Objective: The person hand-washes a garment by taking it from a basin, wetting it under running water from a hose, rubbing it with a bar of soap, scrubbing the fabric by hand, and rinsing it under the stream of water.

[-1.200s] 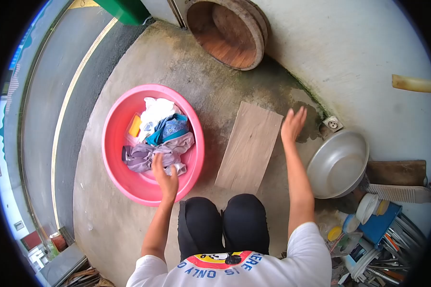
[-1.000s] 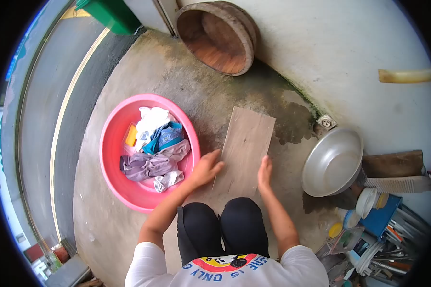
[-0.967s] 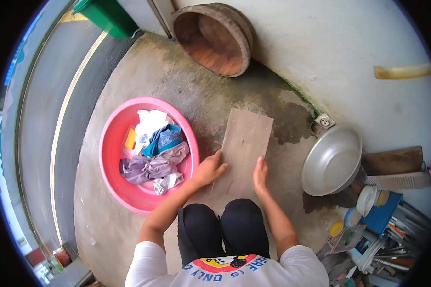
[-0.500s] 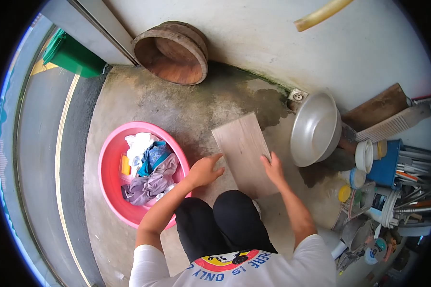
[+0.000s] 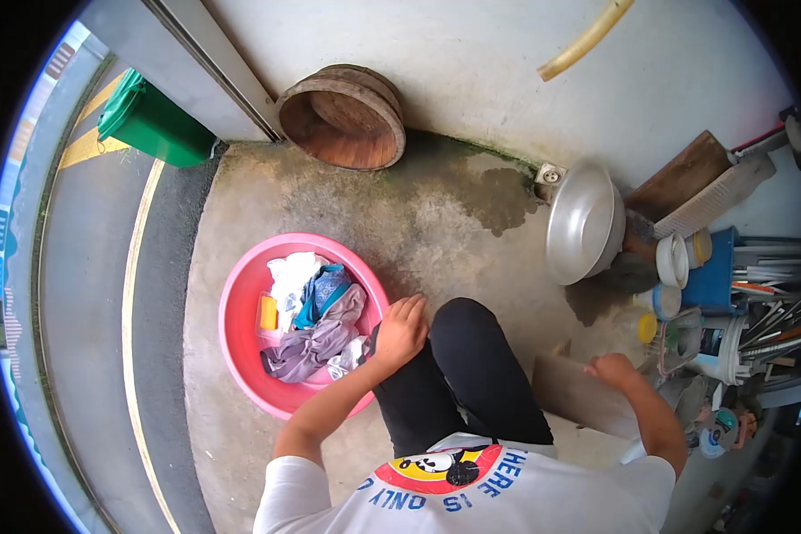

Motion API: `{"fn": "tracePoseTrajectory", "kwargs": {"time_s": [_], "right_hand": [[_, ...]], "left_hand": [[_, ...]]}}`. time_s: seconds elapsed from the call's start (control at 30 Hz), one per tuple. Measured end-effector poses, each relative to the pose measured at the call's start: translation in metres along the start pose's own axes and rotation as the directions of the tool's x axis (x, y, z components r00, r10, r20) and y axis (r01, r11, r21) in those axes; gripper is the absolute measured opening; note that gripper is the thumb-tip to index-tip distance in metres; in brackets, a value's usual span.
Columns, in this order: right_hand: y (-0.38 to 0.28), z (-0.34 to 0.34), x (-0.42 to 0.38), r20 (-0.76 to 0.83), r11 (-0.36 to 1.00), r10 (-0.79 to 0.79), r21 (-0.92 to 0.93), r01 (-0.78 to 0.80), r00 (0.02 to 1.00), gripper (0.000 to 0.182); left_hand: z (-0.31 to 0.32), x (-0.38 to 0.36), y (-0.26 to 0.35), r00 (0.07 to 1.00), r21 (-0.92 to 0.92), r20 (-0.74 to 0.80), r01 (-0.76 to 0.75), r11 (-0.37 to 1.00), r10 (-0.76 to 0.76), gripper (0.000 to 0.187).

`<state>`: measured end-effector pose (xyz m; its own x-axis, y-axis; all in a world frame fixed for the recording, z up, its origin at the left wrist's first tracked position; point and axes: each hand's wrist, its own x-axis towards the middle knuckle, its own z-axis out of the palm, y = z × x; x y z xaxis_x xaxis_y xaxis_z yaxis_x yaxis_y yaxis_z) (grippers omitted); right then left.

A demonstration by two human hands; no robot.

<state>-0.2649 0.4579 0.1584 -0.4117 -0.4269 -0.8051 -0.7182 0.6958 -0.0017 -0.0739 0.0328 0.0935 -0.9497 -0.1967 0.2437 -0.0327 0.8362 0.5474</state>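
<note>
To my right, my right hand (image 5: 612, 369) curls round the edge of a flat wooden board (image 5: 574, 392), which is held low and tilted beside my right knee. My left hand (image 5: 404, 331) lies on my left knee with its fingers stretched out and nothing in it. Just left of that knee stands a pink basin (image 5: 231, 334) holding clothes: a white piece (image 5: 292, 276), a blue piece (image 5: 331, 283) and a greyish-purple garment (image 5: 307, 354). A yellow block (image 5: 269, 312) in a clear dish is at the basin's left side.
A wooden tub (image 5: 340, 120) leans on its side against the wall. Farther right are a metal basin (image 5: 583, 222), planks (image 5: 681, 173), a blue crate (image 5: 712, 274) of long tools and several white buckets. A green bin (image 5: 156, 120) stands by the road at left.
My right hand has carried the board from in front of my knees to my right side, lower down. My left hand has come back onto my knee. The view has shifted left.
</note>
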Motion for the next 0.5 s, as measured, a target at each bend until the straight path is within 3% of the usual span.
{"fn": "tracePoseTrajectory", "kwargs": {"time_s": [0.07,0.17,0.23,0.3,0.33,0.4,0.5], "right_hand": [[0.010,0.021,0.012,0.248,0.970,-0.107,-0.189,0.156,0.963,0.049],[-0.001,0.067,0.041,0.508,0.916,-0.220,-0.187,0.356,0.833,0.052],[-0.021,0.099,0.061,0.509,0.904,-0.326,-0.080,0.421,0.796,0.045],[-0.027,0.159,0.106,0.413,0.795,-0.594,0.168,0.583,0.690,0.034],[-0.023,0.173,0.106,0.399,0.754,-0.650,0.239,0.611,0.646,0.034],[-0.013,0.182,0.100,0.425,0.765,-0.642,0.298,0.571,0.638,0.033],[-0.005,0.186,0.099,0.455,0.841,-0.538,0.353,0.411,0.710,0.031]], "left_hand": [[0.018,0.013,0.001,1.000,-0.042,-0.022,0.017,0.999,-0.018,0.041],[0.028,0.034,-0.002,0.995,-0.019,0.078,-0.055,0.998,0.057,0.042],[0.029,0.038,-0.008,0.998,-0.010,0.055,-0.035,0.999,0.036,0.043],[0.028,0.036,-0.011,0.998,0.000,0.059,0.027,1.000,-0.026,0.043],[0.029,0.035,-0.015,0.997,0.011,0.070,0.023,1.000,-0.023,0.043],[0.029,0.036,-0.017,0.996,0.018,0.093,0.018,1.000,-0.019,0.042],[0.031,0.037,-0.022,0.994,0.064,0.105,0.019,0.998,-0.026,0.040]]}}
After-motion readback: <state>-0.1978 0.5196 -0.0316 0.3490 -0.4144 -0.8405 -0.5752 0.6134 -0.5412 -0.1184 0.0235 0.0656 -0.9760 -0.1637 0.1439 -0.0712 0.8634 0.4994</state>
